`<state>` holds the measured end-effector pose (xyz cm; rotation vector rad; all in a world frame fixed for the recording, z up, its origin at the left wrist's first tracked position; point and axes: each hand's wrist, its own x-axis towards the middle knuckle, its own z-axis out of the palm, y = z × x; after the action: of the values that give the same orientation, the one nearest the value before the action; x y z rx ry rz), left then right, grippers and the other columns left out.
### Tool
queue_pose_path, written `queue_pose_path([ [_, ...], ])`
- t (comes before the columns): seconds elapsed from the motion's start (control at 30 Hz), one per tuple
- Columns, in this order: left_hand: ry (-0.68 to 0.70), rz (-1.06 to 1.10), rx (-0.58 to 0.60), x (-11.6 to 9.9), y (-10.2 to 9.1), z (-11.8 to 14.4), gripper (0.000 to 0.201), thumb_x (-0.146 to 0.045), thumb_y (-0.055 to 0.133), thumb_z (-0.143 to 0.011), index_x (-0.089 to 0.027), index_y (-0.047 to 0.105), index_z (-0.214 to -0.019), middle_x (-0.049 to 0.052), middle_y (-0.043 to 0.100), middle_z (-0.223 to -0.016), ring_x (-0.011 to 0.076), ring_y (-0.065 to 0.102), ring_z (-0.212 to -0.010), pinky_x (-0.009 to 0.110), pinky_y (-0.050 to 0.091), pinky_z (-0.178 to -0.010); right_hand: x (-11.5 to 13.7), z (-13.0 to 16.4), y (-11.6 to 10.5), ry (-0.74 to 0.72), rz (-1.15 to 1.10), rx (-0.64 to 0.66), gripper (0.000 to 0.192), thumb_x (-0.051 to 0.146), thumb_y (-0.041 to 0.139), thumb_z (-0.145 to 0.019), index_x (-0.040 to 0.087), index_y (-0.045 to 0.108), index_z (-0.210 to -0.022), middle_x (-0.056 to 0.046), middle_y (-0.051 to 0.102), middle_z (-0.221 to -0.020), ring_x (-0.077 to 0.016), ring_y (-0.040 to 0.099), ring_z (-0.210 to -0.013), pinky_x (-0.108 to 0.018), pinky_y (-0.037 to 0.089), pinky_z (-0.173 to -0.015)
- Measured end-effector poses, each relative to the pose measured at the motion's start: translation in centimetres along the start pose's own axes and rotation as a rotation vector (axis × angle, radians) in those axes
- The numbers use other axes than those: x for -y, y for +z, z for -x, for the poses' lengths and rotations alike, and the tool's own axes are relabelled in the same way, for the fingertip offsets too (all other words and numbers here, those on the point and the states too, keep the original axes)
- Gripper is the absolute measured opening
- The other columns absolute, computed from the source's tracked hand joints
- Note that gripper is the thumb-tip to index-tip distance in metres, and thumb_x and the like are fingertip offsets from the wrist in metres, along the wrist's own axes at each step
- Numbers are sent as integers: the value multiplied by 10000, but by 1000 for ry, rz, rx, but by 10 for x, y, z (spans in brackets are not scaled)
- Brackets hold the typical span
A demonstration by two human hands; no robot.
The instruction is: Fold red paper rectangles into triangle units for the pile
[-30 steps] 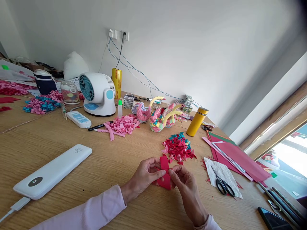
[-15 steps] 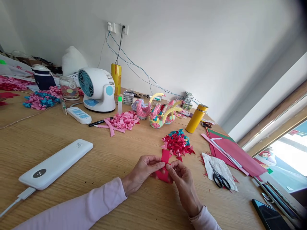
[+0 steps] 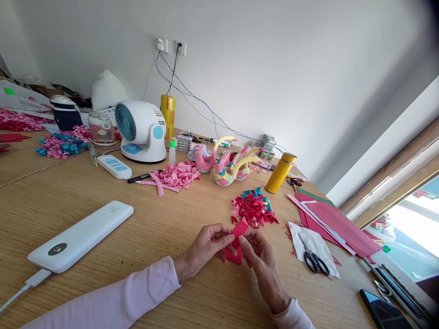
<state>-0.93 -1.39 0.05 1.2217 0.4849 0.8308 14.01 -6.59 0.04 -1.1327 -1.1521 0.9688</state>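
Between my two hands is a red paper strip (image 3: pixel 239 228), its upper end tilted to the right. My left hand (image 3: pixel 206 246) pinches its left edge between thumb and fingers. On the other side my right hand (image 3: pixel 259 253) grips it with thumb and index finger. More red paper (image 3: pixel 233 257) shows below the fingers; whether it is the same piece I cannot tell. Just beyond my hands lies a pile of small folded paper triangles (image 3: pixel 254 208), mostly red, some teal and pink.
Black-handled scissors (image 3: pixel 316 262) lie on a white tissue (image 3: pixel 298 235) at right, near red paper sheets (image 3: pixel 346 224) and a phone (image 3: pixel 382 310). A power bank (image 3: pixel 82 235) is at left. Farther back stand a fan (image 3: pixel 144 130), paper swans (image 3: pixel 228 171), a yellow flask (image 3: pixel 280 173) and pink paper pieces (image 3: pixel 178 176).
The strip's upper end has turned from nearly upright to leaning right. Both hands stay closed on the paper with small finger shifts. The view has tipped slightly upward.
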Motion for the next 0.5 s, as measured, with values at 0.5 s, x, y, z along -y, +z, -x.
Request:
queue_pose_path([
  [0.5, 6, -153, 20, 6, -5, -4, 331, -430, 619, -783, -108, 646, -857, -5, 583, -541, 85, 516, -432, 172, 413, -391, 1, 1, -8, -51, -14, 69, 148, 345, 666, -770, 203, 660, -808, -37, 573, -861, -149, 506, -685, -230, 424, -555],
])
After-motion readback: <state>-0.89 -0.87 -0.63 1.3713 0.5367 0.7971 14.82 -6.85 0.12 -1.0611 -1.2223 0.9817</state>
